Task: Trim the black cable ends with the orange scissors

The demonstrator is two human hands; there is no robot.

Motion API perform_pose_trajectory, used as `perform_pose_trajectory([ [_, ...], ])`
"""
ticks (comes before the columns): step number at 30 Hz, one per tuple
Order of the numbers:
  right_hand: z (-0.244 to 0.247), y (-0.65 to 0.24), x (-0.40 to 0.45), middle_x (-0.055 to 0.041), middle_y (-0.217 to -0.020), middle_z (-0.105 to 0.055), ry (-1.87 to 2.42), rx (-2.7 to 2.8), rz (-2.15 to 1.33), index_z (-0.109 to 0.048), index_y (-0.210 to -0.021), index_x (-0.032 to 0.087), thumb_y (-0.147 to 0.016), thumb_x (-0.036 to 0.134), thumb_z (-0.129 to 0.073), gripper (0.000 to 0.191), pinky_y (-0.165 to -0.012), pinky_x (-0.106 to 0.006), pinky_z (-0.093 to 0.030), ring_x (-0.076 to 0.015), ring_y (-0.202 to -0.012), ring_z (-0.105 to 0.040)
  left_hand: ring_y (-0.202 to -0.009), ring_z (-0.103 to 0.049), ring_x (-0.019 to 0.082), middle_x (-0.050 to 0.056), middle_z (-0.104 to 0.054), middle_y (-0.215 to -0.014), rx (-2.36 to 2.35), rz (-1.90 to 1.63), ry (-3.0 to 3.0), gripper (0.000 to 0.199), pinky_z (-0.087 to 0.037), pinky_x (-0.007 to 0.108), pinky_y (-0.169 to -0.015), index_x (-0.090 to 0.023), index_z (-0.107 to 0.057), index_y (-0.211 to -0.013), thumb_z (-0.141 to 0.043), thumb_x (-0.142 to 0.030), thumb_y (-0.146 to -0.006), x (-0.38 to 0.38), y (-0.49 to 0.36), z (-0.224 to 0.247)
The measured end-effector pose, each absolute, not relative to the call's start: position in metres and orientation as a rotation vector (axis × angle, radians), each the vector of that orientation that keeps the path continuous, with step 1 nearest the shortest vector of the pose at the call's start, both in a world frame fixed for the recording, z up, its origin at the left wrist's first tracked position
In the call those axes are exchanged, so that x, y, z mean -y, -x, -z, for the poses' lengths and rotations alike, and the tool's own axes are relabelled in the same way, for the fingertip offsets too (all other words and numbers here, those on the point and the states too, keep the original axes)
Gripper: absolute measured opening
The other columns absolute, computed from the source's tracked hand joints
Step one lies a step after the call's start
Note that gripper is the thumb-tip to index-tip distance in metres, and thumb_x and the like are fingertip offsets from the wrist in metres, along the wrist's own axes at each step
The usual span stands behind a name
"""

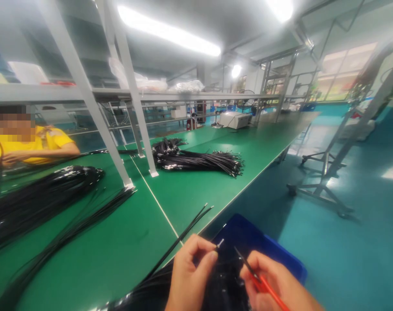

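Right hand (277, 273) grips red-handled tool (270, 291); left hand (191, 274) pinches cable end (220, 243). Loose pinch could let tool tip nick left fingers.

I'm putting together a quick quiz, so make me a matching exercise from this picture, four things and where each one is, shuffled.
Things:
1. silver-tipped cable end
2. red-handled tool
3. blue bin
4. white box-shaped unit

Places:
A. farther along the green tabletop
B. in the right hand
C. past the tabletop's edge, near the hands
D. between the left hand's thumb and finger

Right pairs: 1-D, 2-B, 3-C, 4-A
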State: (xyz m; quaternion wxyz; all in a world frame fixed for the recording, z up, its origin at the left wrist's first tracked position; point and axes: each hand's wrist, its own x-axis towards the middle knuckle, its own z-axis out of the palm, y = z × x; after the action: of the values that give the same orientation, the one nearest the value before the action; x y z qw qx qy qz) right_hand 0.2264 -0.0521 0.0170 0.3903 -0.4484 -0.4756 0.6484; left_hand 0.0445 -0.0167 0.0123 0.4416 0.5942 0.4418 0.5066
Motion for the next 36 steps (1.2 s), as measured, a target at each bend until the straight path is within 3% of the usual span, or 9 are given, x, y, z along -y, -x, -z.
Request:
perform_pose_trajectory([
  [5, -0.024, -0.237, 0.051, 0.0035, -0.058, -0.054, 1.154, 0.925, -1.464, -0.058, -0.081, 0.020, -0.052, 0.059, -0.080, 0.053, -0.044, -0.022, -0.025, -0.0086, -0.047, -0.038, -0.069, -0.057, 0.017, 0.001, -0.062, -0.072, -1.181, -1.513, -1.975, 0.014, -0.044, 0.026, -0.065, -0.020, -0.063, -0.078, -0.053, -0.012, -0.085, 0.027, -0.062, -0.003],
  [10, -0.020, -0.242, 0.036, 0.0044, -0.052, -0.055, 1.276, 0.842, -1.228, -0.062, -0.072, 0.021, -0.045, 0.039, -0.087, 0.041, -0.044, -0.023, -0.035, -0.0122, -0.046, -0.048, -0.076, -0.064, 0.015, -0.004, -0.069, -0.079, -1.417, -0.607, -2.278, 0.015, -0.046, 0.022, -0.069, -0.027, -0.067, -0.081, -0.063, -0.013, -0.077, 0.006, -0.063, 0.000],
  [13, -0.017, -0.242, 0.031, 0.0020, -0.055, -0.061, 1.360, 0.914, -1.083, -0.063, -0.070, 0.022, -0.045, 0.034, -0.085, 0.035, -0.049, -0.025, -0.043, -0.0158, -0.052, -0.055, -0.084, -0.064, 0.023, 0.006, -0.069, -0.090, -1.871, -0.508, -2.141, 0.018, -0.047, 0.032, -0.071, -0.021, -0.065, -0.090, -0.049, -0.015, -0.088, -0.024, -0.046, -0.001],
  [15, -0.016, -0.238, 0.030, 0.0006, -0.060, -0.065, 1.397, 0.919, -1.046, -0.064, -0.073, 0.022, -0.050, 0.033, -0.081, 0.031, -0.053, -0.025, -0.045, -0.0163, -0.057, -0.057, -0.085, -0.064, 0.030, 0.011, -0.068, -0.091, -2.057, -0.414, -2.080, 0.013, -0.046, 0.038, -0.068, -0.017, -0.065, -0.088, -0.052, -0.016, -0.085, -0.041, -0.033, 0.000],
  [19, -0.017, -0.233, 0.031, 0.0031, -0.058, -0.061, 1.381, 0.873, -1.037, -0.063, -0.076, 0.022, -0.056, 0.036, -0.077, 0.028, -0.051, -0.023, -0.042, -0.0133, -0.054, -0.053, -0.080, -0.065, 0.029, 0.010, -0.068, -0.086, -2.161, -0.279, -2.059, 0.015, -0.046, 0.037, -0.065, -0.019, -0.063, -0.081, -0.050, -0.014, -0.085, -0.054, -0.019, 0.002],
  [23, -0.020, -0.237, 0.027, 0.0053, -0.056, -0.056, 1.305, 0.892, -1.115, -0.058, -0.083, 0.022, -0.065, 0.047, -0.074, 0.035, -0.043, -0.023, -0.036, -0.0098, -0.044, -0.044, -0.087, -0.063, 0.028, 0.010, -0.066, -0.088, -2.139, -0.286, -2.108, 0.010, -0.044, 0.038, -0.074, -0.018, -0.061, -0.084, -0.052, -0.015, -0.084, -0.053, -0.018, 0.001],
  [27, -0.031, -0.243, 0.022, 0.0049, -0.060, -0.058, 1.230, 0.874, -1.150, -0.058, -0.084, 0.021, -0.066, 0.049, -0.073, 0.036, -0.046, -0.024, -0.038, -0.0106, -0.047, -0.047, -0.095, -0.059, 0.030, 0.009, -0.064, -0.086, -2.043, -0.385, -2.122, 0.011, -0.041, 0.040, -0.083, -0.020, -0.058, -0.071, -0.057, -0.009, -0.075, -0.057, -0.017, 0.000],
  [32, -0.042, -0.246, 0.019, 0.0051, -0.060, -0.059, 1.219, 0.856, -1.176, -0.061, -0.080, 0.020, -0.064, 0.037, -0.077, 0.029, -0.056, -0.026, -0.043, -0.0123, -0.054, -0.052, -0.072, -0.062, 0.026, 0.003, -0.059, -0.067, -1.935, -0.650, -1.877, 0.011, -0.047, 0.038, -0.069, -0.020, -0.053, -0.072, -0.048, -0.010, -0.073, -0.069, -0.014, -0.007],
  [36, -0.027, -0.229, 0.021, 0.0091, -0.051, -0.050, 1.177, 0.741, -1.178, -0.056, -0.079, 0.021, -0.063, 0.031, -0.075, 0.026, -0.043, -0.022, -0.031, -0.0088, -0.041, -0.042, -0.066, -0.062, 0.018, -0.001, -0.060, -0.068, -1.548, -0.836, -1.808, 0.013, -0.049, 0.027, -0.060, -0.019, -0.055, -0.085, -0.052, -0.016, -0.072, -0.052, -0.034, -0.027],
])
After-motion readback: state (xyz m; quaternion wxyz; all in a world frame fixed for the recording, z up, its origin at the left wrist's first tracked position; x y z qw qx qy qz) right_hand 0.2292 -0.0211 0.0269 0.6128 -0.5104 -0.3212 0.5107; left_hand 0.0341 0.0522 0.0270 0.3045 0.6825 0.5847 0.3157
